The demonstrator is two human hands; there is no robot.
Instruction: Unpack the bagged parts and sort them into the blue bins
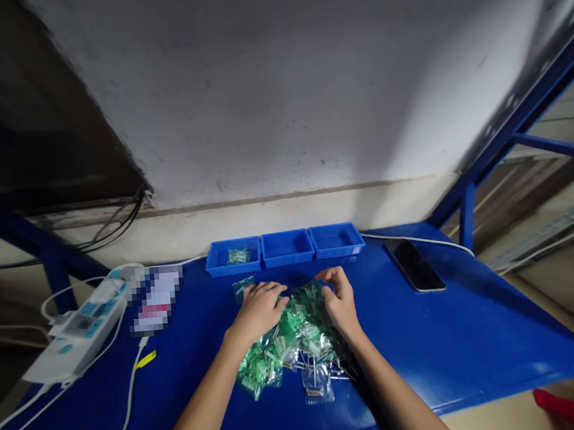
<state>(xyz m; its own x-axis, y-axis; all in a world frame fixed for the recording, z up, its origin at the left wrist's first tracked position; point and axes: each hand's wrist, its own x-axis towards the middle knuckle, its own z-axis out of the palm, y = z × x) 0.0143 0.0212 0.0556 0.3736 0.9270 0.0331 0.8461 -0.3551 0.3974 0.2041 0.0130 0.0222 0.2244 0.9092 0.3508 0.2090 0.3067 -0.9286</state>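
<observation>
A heap of small clear-and-green plastic bags [289,334] lies on the blue table, with pale pieces inside them. My left hand [262,306] rests palm down at the heap's upper left, its fingers apart and curved. Just beyond it lies a single small bag [243,288]. At the heap's upper right, my right hand [342,298] is curled, thumb and index finger close together by the bags; what is between them is too small to make out. Metal screws or pins [336,370] and a clear bag with a brownish piece [316,385] sit at the near edge.
Three blue bins [287,261] stand in a row by the wall; the left one contains small bags [239,255]. A black phone [415,268] lies right. A power strip [80,330], a blurred-out phone-like object [157,298], white cables and a yellow tag [146,359] are left.
</observation>
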